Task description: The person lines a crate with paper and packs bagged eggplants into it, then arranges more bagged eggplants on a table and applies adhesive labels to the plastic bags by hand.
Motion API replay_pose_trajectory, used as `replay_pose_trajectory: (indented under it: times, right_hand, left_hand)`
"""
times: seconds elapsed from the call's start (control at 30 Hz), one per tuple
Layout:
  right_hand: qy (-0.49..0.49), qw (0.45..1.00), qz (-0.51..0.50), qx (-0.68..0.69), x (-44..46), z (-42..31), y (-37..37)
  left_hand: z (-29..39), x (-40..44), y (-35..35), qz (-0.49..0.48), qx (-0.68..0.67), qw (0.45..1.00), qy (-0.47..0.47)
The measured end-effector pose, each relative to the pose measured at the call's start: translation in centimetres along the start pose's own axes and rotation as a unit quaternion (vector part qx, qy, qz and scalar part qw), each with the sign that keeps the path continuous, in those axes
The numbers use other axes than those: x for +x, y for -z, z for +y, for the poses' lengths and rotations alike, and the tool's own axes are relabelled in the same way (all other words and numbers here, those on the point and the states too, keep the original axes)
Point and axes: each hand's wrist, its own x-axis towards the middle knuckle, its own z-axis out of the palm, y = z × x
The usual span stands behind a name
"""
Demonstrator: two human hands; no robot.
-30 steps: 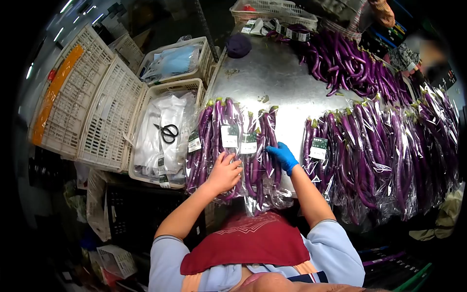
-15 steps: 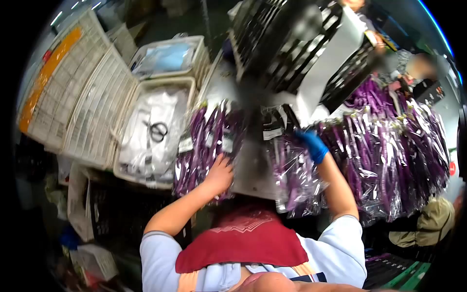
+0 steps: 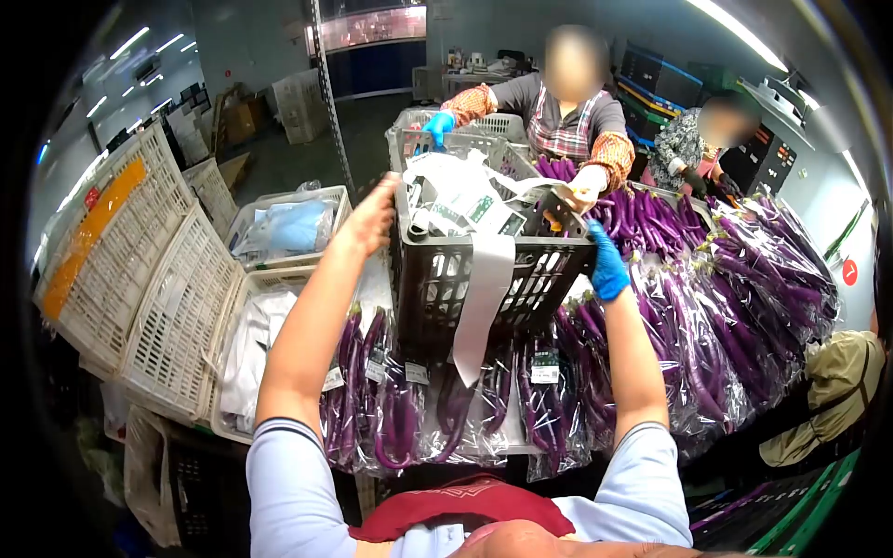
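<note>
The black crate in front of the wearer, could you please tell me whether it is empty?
No, the black crate holds white paper strips, with a long one hanging down over its front wall.

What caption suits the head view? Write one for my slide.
Bare left hand and blue-gloved right hand flank a black crate near bagged eggplants.
</note>
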Motion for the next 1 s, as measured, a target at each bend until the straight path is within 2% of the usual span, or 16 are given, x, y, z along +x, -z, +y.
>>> replay_pose_trajectory:
  times: [0.07, 0.1, 0.13, 0.2, 0.23, 0.3, 0.4, 0.43, 0.47, 0.53, 0.57, 0.63, 0.73, 0.8, 0.9, 1.0]
  right_hand:
    - [-0.022, 0.982, -0.161, 0.094, 3.0, 0.6, 0.2]
    - [-0.016, 0.984, -0.151, 0.094, 2.1, -0.3, -1.2]
    - [-0.008, 0.976, -0.193, 0.102, 2.2, -0.7, -1.9]
    - [0.031, 0.982, -0.179, 0.056, 3.4, -2.3, -3.1]
    - [0.034, 0.983, -0.176, 0.038, 2.6, -4.5, -4.2]
    - [0.051, 0.981, -0.184, 0.025, -0.6, -8.7, -6.6]
    - [0.086, 0.984, -0.156, -0.015, -3.5, -12.2, -8.2]
    - [0.12, 0.982, -0.143, 0.014, -5.7, -12.8, -8.9]
    - [0.133, 0.977, -0.164, 0.03, -5.3, -13.4, -8.7]
    - [0.226, 0.947, -0.219, 0.064, -8.3, -13.9, -9.9]
    - [0.232, 0.937, -0.256, 0.058, -10.7, -14.0, -10.4]
    - [0.225, 0.941, -0.241, 0.073, -13.5, -13.5, -11.1]
    - [0.262, 0.922, -0.258, 0.124, -21.4, -10.9, -13.4]
    - [0.233, 0.931, -0.258, 0.114, -24.9, -8.1, -13.1]
    - [0.241, 0.932, -0.225, 0.151, -33.0, -2.9, -14.6]
    - [0.169, 0.949, -0.197, 0.177, -41.2, 1.7, -15.4]
  left_hand:
    - [-0.6, 1.4, -2.0, -0.112, -0.063, 0.991, -0.041]
    - [0.4, 1.2, -1.9, -0.124, -0.114, 0.986, 0.017]
    - [0.5, 1.4, -1.1, -0.109, -0.101, 0.989, 0.023]
    - [1.9, 1.6, 0.3, -0.092, -0.033, 0.995, -0.022]
    - [4.1, 0.3, 1.0, -0.138, -0.009, 0.99, 0.025]
    - [6.2, -2.1, 1.0, -0.113, -0.016, 0.993, 0.028]
    - [8.7, -6.3, 2.1, -0.093, 0.004, 0.993, -0.068]
    - [9.7, -9.1, 2.1, -0.092, 0.013, 0.99, -0.103]
    - [10.3, -10.9, 2.8, -0.093, 0.01, 0.989, -0.112]
    - [11.6, -15.0, 4.6, -0.109, 0.004, 0.986, -0.124]
    - [12.0, -17.3, 5.3, -0.105, 0.009, 0.983, -0.151]
    - [12.1, -22.2, 7.0, -0.09, 0.03, 0.979, -0.183]
    - [10.7, -30.0, 9.6, 0.006, 0.071, 0.962, -0.262]
    - [8.7, -34.1, 12.2, 0.049, 0.097, 0.958, -0.264]
    - [5.5, -42.1, 14.9, 0.051, 0.102, 0.956, -0.269]
    - [2.5, -49.3, 18.1, 0.062, 0.11, 0.958, -0.256]
